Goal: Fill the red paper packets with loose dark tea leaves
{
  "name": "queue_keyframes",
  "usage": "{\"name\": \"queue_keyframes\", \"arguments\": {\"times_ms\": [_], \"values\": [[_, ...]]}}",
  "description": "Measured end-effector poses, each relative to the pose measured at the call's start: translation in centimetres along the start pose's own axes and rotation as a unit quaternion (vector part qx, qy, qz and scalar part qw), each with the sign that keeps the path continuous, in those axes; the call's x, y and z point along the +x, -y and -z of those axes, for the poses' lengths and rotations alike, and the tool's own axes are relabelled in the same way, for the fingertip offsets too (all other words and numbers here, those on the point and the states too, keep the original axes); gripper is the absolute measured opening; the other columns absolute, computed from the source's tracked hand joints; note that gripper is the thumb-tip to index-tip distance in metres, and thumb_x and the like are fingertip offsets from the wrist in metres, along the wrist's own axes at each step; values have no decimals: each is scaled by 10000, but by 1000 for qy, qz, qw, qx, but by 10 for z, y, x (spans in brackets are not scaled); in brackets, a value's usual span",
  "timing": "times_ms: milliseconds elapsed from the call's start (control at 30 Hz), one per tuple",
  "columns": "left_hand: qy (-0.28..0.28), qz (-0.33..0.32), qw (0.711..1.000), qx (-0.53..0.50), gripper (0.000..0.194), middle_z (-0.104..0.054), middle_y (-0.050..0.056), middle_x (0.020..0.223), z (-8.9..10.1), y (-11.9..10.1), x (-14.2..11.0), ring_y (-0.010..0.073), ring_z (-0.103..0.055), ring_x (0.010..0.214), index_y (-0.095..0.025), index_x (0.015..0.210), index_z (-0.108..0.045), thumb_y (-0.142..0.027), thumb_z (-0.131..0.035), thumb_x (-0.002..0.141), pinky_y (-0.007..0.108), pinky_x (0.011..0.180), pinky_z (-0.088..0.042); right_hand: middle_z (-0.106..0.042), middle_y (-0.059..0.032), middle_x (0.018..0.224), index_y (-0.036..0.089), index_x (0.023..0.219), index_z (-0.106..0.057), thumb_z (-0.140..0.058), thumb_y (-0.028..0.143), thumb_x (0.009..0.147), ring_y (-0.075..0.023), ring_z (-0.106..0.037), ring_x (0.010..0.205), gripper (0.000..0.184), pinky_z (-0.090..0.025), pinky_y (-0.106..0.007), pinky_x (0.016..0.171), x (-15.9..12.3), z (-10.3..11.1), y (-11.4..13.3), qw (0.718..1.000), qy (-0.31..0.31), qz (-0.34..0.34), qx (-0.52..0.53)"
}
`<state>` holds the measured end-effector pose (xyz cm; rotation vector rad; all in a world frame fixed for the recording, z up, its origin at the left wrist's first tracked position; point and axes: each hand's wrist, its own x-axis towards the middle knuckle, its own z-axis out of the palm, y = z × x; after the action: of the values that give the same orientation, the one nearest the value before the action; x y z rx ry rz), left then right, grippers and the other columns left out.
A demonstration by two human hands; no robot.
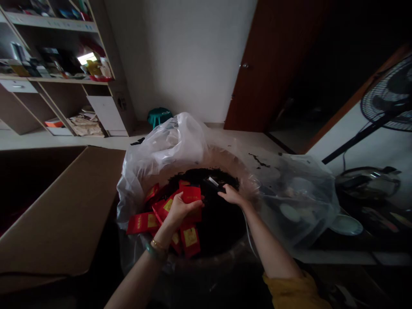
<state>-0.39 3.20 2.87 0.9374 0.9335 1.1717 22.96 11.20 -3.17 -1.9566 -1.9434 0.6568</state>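
My left hand [180, 209] is closed around a small red packet [192, 193], held above a big bag-lined tub [225, 156] of dark loose leaves [222, 219]. My right hand [231, 195] is closed on a small dark scoop [213, 183] with a pale tip, over the leaves. Several more red packets [141, 223] with yellow labels lie in a heap at the tub's left side, under my left wrist.
An open cardboard box [61, 214] stands at the left. Crumpled clear plastic [296, 201] spreads right over some dishes. A metal pot [367, 182] and a fan [389, 96] are at the right. Shelves [54, 77], a green stool [159, 116] and a brown door [267, 64] stand behind.
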Motion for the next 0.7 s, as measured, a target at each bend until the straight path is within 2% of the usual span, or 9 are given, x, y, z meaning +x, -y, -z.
{"name": "queue_keyframes", "arguments": {"times_ms": [133,200,300,367,433,500,600,700], "values": [[-13,-18,1000,1,428,-733,59,695,0,1,2,174,-666,600,-115,742,-682,-358,-880,450,274,628,-528,-685,-134,982,122,1064,-581,-622,301,792,-218,-655,910,328,-495,-297,746,-10,16,14,998,-44,19,43],[-21,-26,999,8,428,-731,55,692,-1,2,3,172,-662,595,-117,747,-680,-356,-879,452,268,619,-524,-681,-86,900,139,1061,-560,-633,395,773,-193,-654,766,392,-497,-289,647,-19,22,29,993,-54,23,103],[-36,-41,998,22,436,-737,62,719,-3,4,4,176,-665,610,-112,770,-680,-353,-874,463,265,619,-523,-634,9,731,190,965,-553,-697,508,663,-132,-541,500,463,-434,-265,479,-39,25,60,956,-32,41,288],[-43,-48,998,27,442,-743,68,746,-4,6,4,184,-671,632,-108,787,-685,-354,-870,469,270,634,-527,-622,22,706,203,864,-542,-763,481,571,-124,-531,512,461,-444,-265,505,-53,25,79,933,-25,72,353],[-43,-56,997,33,437,-747,70,763,-5,7,3,189,-675,648,-105,796,-693,-359,-862,483,271,642,-529,-622,22,688,210,773,-521,-786,440,533,-141,-558,576,425,-472,-283,580,-64,24,94,929,-38,94,356],[-42,-64,996,43,422,-748,69,764,-5,8,3,187,-675,648,-104,792,-703,-361,-856,494,267,638,-527,-622,21,680,212,721,-507,-770,403,550,-155,-576,629,367,-483,-300,643,-70,23,102,935,-59,105,335],[-33,-57,997,49,417,-749,66,759,-5,7,1,181,-670,634,-103,791,-714,-355,-857,491,262,625,-525,-621,20,691,211,697,-505,-722,358,604,-161,-588,663,278,-484,-307,679,-72,21,103,939,-70,125,311],[-19,-46,998,47,419,-750,64,779,-4,5,-1,184,-674,650,-109,800,-721,-354,-860,489,262,625,-525,-632,14,715,207,736,-530,-708,370,636,-170,-605,686,262,-491,-310,685,-70,20,100,940,-48,136,309]]}}
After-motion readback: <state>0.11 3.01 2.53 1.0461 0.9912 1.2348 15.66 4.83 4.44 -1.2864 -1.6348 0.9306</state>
